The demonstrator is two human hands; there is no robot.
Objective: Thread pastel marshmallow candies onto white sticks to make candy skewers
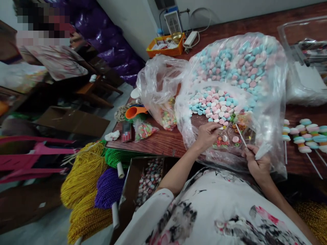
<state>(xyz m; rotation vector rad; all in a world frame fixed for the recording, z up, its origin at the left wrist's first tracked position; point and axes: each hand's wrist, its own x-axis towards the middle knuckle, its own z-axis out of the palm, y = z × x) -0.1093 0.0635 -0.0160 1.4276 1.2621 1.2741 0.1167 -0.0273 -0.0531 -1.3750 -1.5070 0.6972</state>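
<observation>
My right hand (257, 161) is closed on the lower end of a thin white stick (241, 135), which slants up to the left. A pale pointed piece, perhaps a finger covering, shows at that hand. My left hand (208, 136) pinches its fingertips together; a small pale bit shows there, too small to name. Both hands are over a large clear plastic bag (184, 117) lying open on the table. Pink, blue and white rounded pieces (217, 107) fill it. Small coloured rings (222, 142) and a few pale discs lie near my fingers.
Finished-looking sticks of stacked pastel pieces (305, 136) lie on the right. Smaller bags (166, 114), an orange scoop (135, 112) and an orange tray (166, 46) are on the wooden table. Yellow cord bundles (84, 177) and a box of beads (150, 180) stand below. Another person (56, 59) sits at the left.
</observation>
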